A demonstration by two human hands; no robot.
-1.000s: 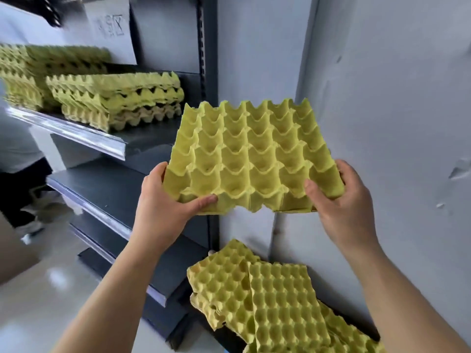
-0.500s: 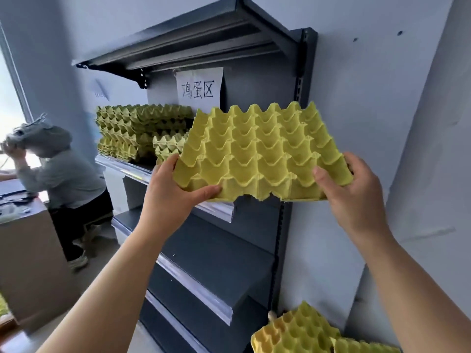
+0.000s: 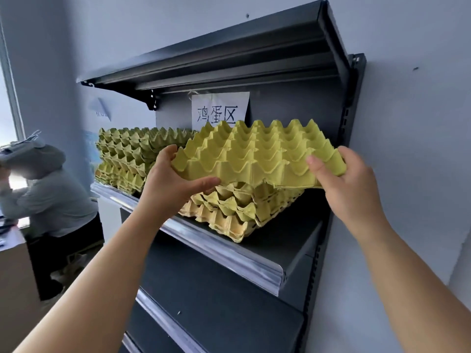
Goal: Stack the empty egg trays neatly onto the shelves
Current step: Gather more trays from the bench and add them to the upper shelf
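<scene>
I hold one yellow-green egg tray [image 3: 257,154] level in front of the upper shelf [image 3: 229,248]. My left hand [image 3: 170,184] grips its near-left corner, thumb underneath the front edge. My right hand [image 3: 344,184] grips its near-right corner. The tray hovers just above a short stack of egg trays [image 3: 237,212] on the right part of the shelf. A taller stack of trays [image 3: 127,159] stands further left on the same shelf, partly hidden by the held tray.
A dark top shelf [image 3: 229,59] overhangs the stacks. A paper sign [image 3: 219,110] hangs on the back panel. Lower dark shelves [image 3: 216,314] jut out below. A seated person [image 3: 43,194] is at far left beside a cardboard box [image 3: 12,271].
Both hands have carried the tray up and forward toward the shelf; it now hovers over the short stack. The view rose, so the floor trays are out of sight.
</scene>
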